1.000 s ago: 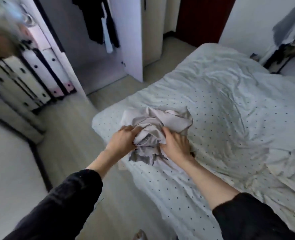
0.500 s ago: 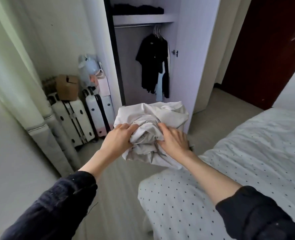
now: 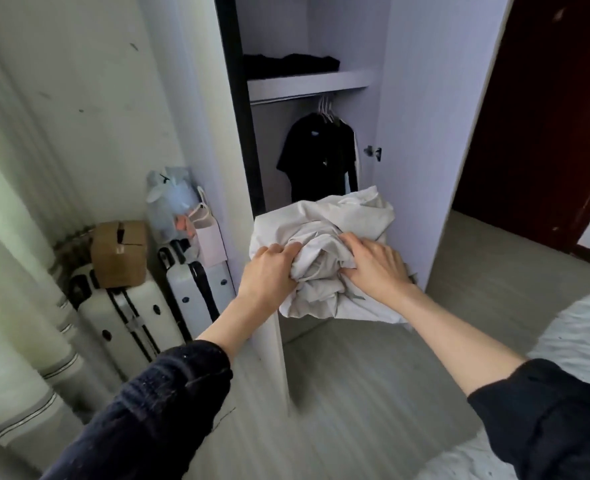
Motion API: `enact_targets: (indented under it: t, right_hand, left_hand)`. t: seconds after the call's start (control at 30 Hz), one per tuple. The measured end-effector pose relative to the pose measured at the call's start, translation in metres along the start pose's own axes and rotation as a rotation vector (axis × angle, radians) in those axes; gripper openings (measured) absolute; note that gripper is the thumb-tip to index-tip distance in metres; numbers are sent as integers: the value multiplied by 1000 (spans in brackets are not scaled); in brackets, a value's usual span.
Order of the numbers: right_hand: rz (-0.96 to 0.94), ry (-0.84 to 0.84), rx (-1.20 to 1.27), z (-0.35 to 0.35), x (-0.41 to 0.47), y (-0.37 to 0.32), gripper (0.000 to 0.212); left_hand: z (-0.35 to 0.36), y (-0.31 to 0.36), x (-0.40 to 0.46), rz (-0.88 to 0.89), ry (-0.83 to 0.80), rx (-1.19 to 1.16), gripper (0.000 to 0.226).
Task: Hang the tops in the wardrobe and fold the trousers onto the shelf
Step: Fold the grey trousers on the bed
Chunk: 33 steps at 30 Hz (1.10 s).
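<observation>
Head view, going left to right: a pale curtain hangs along the left edge, and beside it stand two white suitcases against the wall, a cardboard box resting on the nearer one and a tied plastic bag sitting on the farther one with a small pink paper bag just beside it. Next comes the open wardrobe; its shelf carries a dark folded pile, and under the rail a black top hangs on a hanger with something paler tucked behind it. In front of the opening I hold a crumpled bundle of light cloth up in the air, clear of floor and bed; whether it is a top or trousers I cannot tell from the creases. My left hand grips its left side, fingers clenched into the fabric, and my right hand presses in from the right, its fingers likewise closed on the folds. Both my sleeves are dark and pushed up the forearms. Farther right is a dark red door, and the corner of a dotted white bed shows at the lower right edge, over the grey floor.
</observation>
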State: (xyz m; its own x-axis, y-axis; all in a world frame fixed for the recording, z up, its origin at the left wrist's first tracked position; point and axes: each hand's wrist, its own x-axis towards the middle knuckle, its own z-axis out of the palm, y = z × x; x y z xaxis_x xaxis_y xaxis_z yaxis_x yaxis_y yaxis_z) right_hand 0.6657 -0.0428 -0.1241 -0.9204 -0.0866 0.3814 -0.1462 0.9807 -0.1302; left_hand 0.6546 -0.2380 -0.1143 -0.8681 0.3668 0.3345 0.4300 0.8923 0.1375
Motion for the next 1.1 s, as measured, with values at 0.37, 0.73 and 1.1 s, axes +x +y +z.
enact_targets:
  t: [0.37, 0.73, 1.1]
  right_hand:
    - [245, 28, -91, 26, 174, 128, 53]
    - [12, 226, -139, -7, 479, 277, 50]
    - [-262, 501, -128, -41, 746, 247, 57]
  left_hand:
    - [57, 14, 254, 188, -13, -8, 44]
    - [45, 22, 557, 84, 237, -16, 46]
    - [-41, -89, 748, -13, 476, 120, 42]
